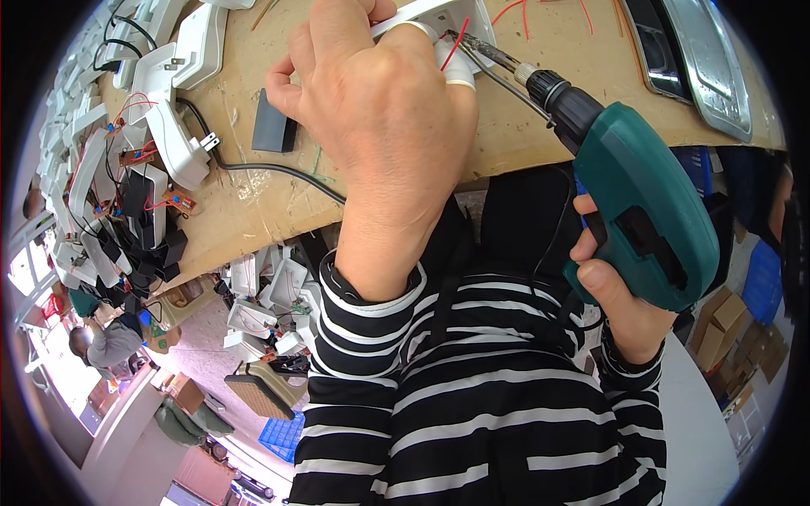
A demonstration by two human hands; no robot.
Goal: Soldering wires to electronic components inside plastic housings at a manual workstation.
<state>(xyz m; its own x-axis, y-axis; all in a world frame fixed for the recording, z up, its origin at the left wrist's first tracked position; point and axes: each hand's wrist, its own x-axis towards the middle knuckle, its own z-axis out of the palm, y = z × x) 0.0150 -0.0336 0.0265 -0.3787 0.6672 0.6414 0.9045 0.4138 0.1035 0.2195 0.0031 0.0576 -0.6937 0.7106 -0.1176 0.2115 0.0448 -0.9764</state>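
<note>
Two hands show in the head view. Your left hand [384, 105] bends over the white housing [479, 17] on the tan table [253, 202]; its fingertips are largely hidden, so I cannot tell whether they pinch it. Your right hand [623, 308] wraps around the green power tool [650, 198], its tip near a red wire [456, 44] at the housing.

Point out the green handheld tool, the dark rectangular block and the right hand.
Green handheld tool [651, 190], head view: side of its body.
Dark rectangular block [271, 124], head view: upper face.
Right hand [623, 302], head view: its middle.
</note>
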